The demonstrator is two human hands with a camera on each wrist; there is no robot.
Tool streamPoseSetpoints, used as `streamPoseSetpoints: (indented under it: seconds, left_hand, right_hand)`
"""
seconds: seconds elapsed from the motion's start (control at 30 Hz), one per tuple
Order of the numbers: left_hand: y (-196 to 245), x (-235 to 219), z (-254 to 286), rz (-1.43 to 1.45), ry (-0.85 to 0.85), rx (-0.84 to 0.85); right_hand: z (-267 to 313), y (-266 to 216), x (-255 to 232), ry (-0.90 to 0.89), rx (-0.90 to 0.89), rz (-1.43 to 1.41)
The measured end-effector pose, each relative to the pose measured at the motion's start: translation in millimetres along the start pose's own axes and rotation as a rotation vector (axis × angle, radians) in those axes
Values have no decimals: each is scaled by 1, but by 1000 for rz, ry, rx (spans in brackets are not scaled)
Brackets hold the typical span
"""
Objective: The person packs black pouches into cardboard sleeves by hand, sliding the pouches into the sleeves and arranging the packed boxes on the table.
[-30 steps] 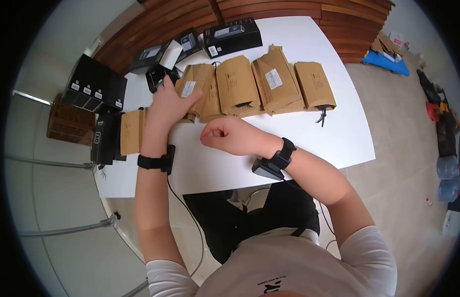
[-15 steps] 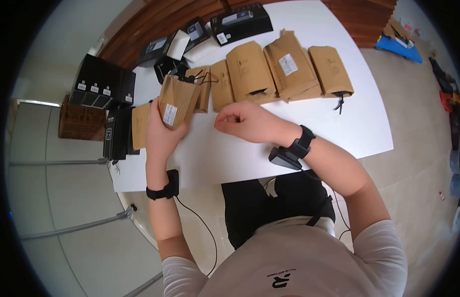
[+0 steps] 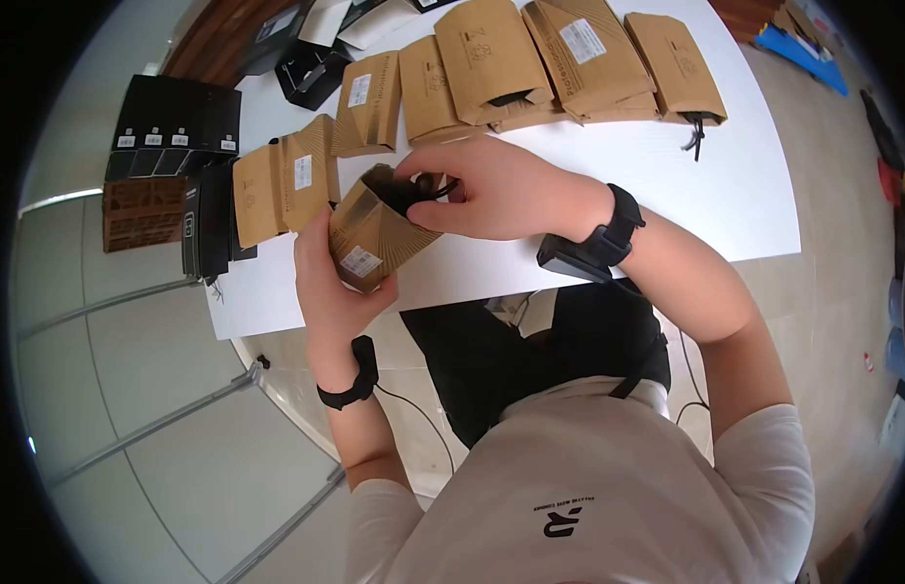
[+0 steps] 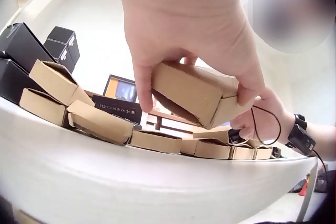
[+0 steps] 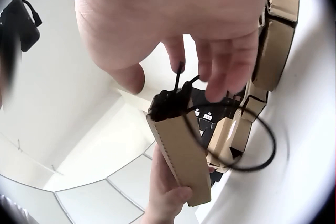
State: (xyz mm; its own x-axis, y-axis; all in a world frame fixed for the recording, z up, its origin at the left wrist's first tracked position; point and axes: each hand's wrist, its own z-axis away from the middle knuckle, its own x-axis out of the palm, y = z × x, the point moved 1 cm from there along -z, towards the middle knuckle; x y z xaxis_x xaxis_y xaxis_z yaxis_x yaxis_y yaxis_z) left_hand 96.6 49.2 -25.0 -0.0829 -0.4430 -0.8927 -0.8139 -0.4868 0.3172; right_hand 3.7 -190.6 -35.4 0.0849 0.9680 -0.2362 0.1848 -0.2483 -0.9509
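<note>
A small brown cardboard box with a white label is gripped by my left hand, thumb on one side and fingers on the other. It is tilted up over the table's front part, its open end toward my right hand. A black cable bundle fills that open end, and one thin loop hangs out beside the box. In the right wrist view my right thumb and fingers are spread above the bundle, with one fingertip right at a cable. The rest of the bundle is hidden inside the box.
Several brown boxes stand in a row across the white table; one at the right has a black cable end sticking out. Two more brown boxes lie at left, beside black boxes. An open black box sits behind.
My left hand took the cardboard box from the row and brought it nearer, turning its open end toward the right hand. My right hand has moved over that end, its fingers spreading from a curl.
</note>
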Motion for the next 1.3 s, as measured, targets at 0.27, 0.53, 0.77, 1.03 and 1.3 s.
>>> streamPoseSetpoints:
  seconds: [0.27, 0.53, 0.77, 1.03, 1.3]
  left_hand:
    - [11, -7, 2, -131, 6, 98]
    - [11, -10, 11, -175, -31, 76]
    - [-7, -24, 27, -67, 58, -29]
    - [2, -18, 31, -12, 4, -89]
    - [-33, -18, 56, 236, 41, -202]
  right_hand:
    - [-2, -9, -7, -90, 83, 290]
    - [-1, 3, 0, -31, 24, 230]
    - [-2, 0, -4, 12, 248, -49]
    - [-4, 5, 6, 16, 111, -352]
    - [-9, 4, -16, 239, 54, -672]
